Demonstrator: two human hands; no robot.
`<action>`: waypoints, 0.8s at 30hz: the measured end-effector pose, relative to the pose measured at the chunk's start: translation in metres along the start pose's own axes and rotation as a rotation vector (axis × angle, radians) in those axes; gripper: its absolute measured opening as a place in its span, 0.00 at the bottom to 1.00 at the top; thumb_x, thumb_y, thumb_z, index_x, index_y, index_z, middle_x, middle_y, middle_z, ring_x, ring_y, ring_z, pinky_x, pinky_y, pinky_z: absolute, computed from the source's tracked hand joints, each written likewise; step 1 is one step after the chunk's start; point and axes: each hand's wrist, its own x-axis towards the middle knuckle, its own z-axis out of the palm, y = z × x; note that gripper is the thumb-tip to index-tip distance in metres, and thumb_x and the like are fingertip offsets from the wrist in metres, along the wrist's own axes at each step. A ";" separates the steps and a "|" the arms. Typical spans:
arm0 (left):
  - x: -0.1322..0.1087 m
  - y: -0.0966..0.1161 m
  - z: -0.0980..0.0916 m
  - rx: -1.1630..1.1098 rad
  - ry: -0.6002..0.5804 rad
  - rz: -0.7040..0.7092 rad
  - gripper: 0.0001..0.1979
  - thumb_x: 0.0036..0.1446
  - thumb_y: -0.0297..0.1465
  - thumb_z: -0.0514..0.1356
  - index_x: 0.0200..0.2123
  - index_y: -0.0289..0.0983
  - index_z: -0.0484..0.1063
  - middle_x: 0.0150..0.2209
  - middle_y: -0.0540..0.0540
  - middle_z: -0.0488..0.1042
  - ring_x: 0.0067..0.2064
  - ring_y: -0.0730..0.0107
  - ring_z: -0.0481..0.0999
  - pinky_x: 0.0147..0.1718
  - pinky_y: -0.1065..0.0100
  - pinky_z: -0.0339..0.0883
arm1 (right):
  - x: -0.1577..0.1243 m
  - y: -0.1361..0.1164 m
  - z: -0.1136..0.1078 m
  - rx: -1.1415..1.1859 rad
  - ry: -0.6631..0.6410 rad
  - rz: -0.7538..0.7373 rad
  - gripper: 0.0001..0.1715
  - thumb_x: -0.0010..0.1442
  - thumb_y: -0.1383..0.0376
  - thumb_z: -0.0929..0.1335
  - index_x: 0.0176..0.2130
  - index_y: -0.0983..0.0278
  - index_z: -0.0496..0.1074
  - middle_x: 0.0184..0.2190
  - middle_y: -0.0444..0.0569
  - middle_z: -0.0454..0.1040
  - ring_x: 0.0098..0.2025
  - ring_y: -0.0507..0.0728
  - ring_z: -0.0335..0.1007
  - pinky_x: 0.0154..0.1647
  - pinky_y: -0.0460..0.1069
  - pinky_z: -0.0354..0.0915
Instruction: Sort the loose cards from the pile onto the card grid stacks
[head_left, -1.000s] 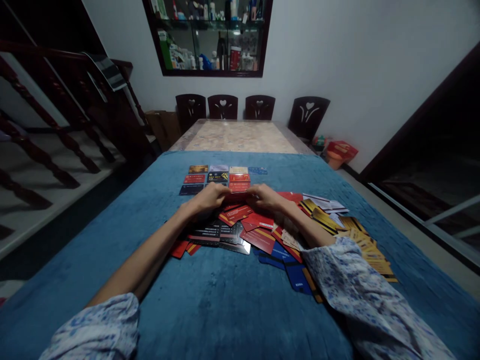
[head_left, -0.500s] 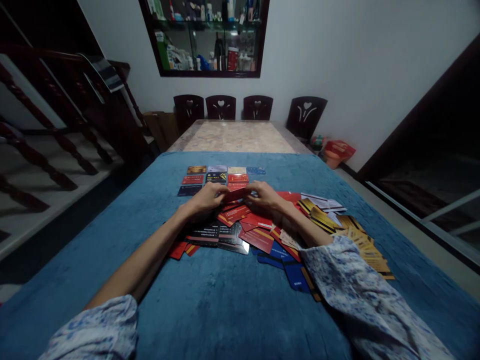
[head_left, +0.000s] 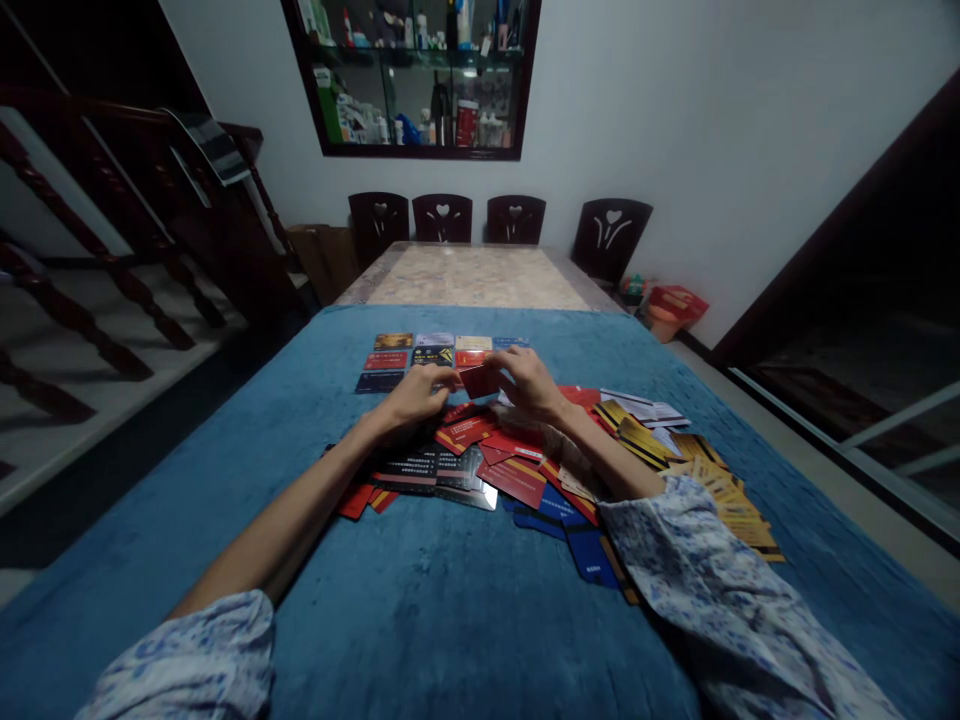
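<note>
A dark red card (head_left: 478,381) is held up between my hands, tilted with its right side higher. My right hand (head_left: 532,382) pinches it by the right edge, fingers bent over the top. At its left edge are the closed fingertips of my left hand (head_left: 417,394), which seem to touch it. Below my hands lies a loose heap of cards: red cards (head_left: 517,480), dark cards with white print (head_left: 409,468) and blue cards (head_left: 589,550). Just beyond, rows of cards lie face up, among them a dark blue card (head_left: 378,382) and a gold card (head_left: 394,341).
Gold cards (head_left: 739,500) fan out at the right, near white cards (head_left: 652,405). A blue cloth (head_left: 360,610) covers the near part of the table; its bare stone-patterned top (head_left: 480,275) shows farther off. Dark chairs (head_left: 442,218) stand behind. A red bag (head_left: 675,300) is on the floor.
My right hand has risen slightly and moved a little to the right, tilting the red card up on that side. My left hand has stayed nearly in place.
</note>
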 end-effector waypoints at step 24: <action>-0.003 -0.003 0.003 0.015 0.005 -0.016 0.10 0.50 0.24 0.55 0.33 0.34 0.76 0.31 0.47 0.79 0.34 0.67 0.76 0.37 0.69 0.68 | -0.007 -0.007 0.004 -0.079 -0.161 0.005 0.19 0.60 0.69 0.68 0.51 0.63 0.74 0.41 0.55 0.80 0.45 0.63 0.65 0.45 0.54 0.56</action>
